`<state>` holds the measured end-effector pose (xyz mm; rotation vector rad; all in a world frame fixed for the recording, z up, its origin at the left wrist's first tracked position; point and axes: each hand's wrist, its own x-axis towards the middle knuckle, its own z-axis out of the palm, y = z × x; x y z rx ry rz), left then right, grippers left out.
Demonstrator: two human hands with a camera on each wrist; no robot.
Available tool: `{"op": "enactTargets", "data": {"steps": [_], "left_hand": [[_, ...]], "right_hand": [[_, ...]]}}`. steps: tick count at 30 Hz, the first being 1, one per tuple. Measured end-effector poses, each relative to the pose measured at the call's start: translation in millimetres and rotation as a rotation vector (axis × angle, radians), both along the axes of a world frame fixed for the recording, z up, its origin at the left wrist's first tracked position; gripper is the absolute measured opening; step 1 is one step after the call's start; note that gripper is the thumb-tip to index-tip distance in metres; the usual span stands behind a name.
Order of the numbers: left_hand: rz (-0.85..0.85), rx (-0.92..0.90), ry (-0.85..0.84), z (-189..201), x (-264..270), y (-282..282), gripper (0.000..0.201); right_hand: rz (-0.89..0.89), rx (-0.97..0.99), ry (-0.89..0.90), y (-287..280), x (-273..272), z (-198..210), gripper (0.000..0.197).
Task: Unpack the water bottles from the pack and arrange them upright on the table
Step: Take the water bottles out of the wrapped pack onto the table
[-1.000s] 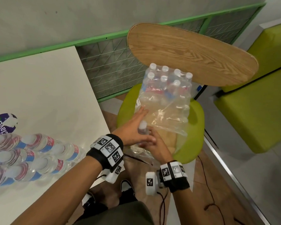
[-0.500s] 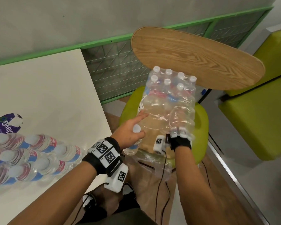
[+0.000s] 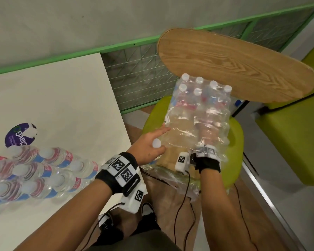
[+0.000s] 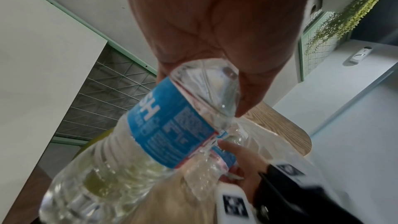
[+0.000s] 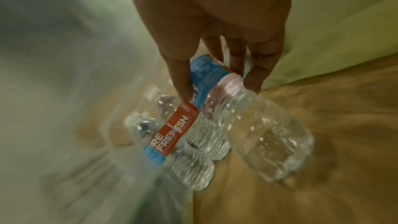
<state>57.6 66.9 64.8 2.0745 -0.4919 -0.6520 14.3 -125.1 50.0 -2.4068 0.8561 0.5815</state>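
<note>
A shrink-wrapped pack (image 3: 198, 113) of water bottles lies on a green chair seat (image 3: 237, 142), its near end torn open. My left hand (image 3: 152, 145) grips one bottle (image 4: 168, 129) by the neck beside the pack's left edge, its white cap (image 3: 156, 143) pointing up and the index finger stretched onto the wrap. My right hand (image 3: 207, 138) is inside the wrap. In the right wrist view its thumb and fingers (image 5: 183, 81) grip a blue-and-red-labelled bottle (image 5: 258, 125) around the label. Two more bottles (image 5: 172, 142) lie beside it.
A white table (image 3: 62, 98) at left carries a cluster of several unpacked bottles (image 3: 43, 171) near its front edge and a purple sticker (image 3: 16, 136). The chair's wooden back (image 3: 234, 64) rises behind the pack. Green seating (image 3: 297, 142) stands at right. Cables hang from my wrists.
Both hands were together on one bottle at the pack's open end. My left hand has drawn that bottle out to the left, and my right hand has pushed deeper inside the wrap.
</note>
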Motion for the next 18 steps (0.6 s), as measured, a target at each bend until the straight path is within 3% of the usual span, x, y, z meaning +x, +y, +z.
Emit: {"op": "enactTargets", "data": {"steps": [2,4,8,10,14,18], "left_hand": [[0.0,-0.014,-0.008,0,-1,0,0.06],[0.001,-0.024,-0.012,-1,-2,3,0.059],[0.027,-0.013,-0.028,0,-6,15,0.058],[0.061,-0.018,-0.035,3,-13,27,0.056],[0.123,-0.053,-0.06,8,-35,64,0.053],[0.246,-0.067,-0.011,11,-65,114,0.051]], "right_hand": [[-0.058,0.055,-0.07,7,-24,-4,0.033],[-0.3,0.285,-0.156,14,-30,-12,0.042],[-0.499,0.49,-0.399,19,-24,-27,0.033],[-0.399,0.507,-0.396,24,-33,-35,0.031],[-0.08,0.498,-0.211,41,-60,-32,0.059],[0.274,0.55,-0.086,80,-67,-22,0.068]]}}
